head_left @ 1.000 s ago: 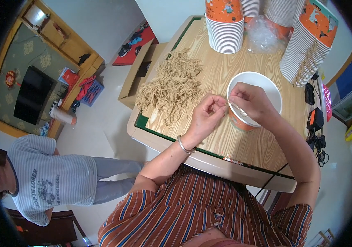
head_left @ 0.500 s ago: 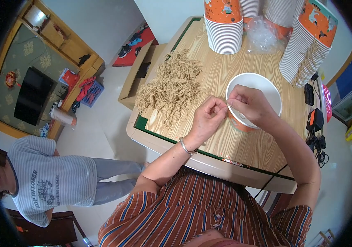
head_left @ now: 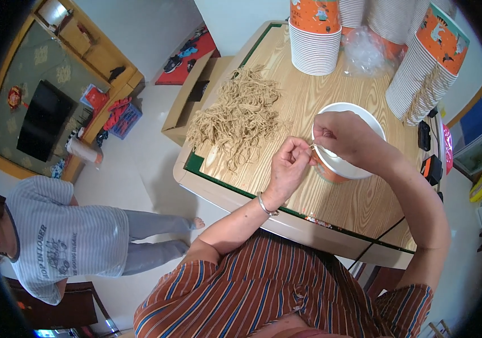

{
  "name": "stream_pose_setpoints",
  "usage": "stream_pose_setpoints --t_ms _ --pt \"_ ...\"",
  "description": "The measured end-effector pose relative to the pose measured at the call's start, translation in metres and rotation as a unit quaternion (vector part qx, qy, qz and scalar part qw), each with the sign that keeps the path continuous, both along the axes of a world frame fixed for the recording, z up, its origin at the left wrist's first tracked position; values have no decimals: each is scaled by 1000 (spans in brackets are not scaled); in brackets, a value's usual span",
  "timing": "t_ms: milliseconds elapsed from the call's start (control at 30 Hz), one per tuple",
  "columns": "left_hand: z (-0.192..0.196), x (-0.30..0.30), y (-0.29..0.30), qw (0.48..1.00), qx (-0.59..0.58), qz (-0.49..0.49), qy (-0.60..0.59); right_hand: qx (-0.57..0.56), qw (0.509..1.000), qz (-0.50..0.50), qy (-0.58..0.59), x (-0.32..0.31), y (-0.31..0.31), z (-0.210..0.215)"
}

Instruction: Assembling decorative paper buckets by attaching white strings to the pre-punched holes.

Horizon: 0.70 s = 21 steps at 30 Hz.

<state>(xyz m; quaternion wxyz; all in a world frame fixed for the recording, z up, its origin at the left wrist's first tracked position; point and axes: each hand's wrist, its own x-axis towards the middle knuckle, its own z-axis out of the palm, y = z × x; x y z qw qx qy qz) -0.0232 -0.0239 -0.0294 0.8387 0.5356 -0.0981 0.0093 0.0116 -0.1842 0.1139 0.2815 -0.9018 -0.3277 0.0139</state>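
String work at the bucket rim: one piece in hand, apparently unfinished.
The left hand (head_left: 289, 166) pinches a thin string (head_left: 312, 146) between thumb and fingertips at the near-left rim of the paper bucket (head_left: 331, 174), which stands on the table (head_left: 286, 197). The right hand (head_left: 343, 134) is curled over the bucket opening; its fingertips are partly hidden, so whether it grips the string cannot be told. Left to handle, by appearance: a large tangled pile of strings (head_left: 241, 112) left of the bucket. A leaning bucket stack (head_left: 401, 90) at the far right carries strands (head_left: 425, 93) along its side, possibly completed pieces; this cannot be confirmed.
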Motion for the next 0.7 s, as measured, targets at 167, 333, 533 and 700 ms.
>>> stream_pose_setpoints --t_ms 167,333,533,700 --pt "-14 1 -9 998 -30 -1 -55 -56 997 44 -37 -2 11 3" --pt "-12 0 -7 996 18 26 -84 -35 996 30 -79 0 9 -10" --pt "-6 -2 -2 991 115 35 -64 36 999 -24 24 -1 7 -8" --pt "11 -8 0 979 174 47 -95 58 997 -16 44 -3 5 -9"
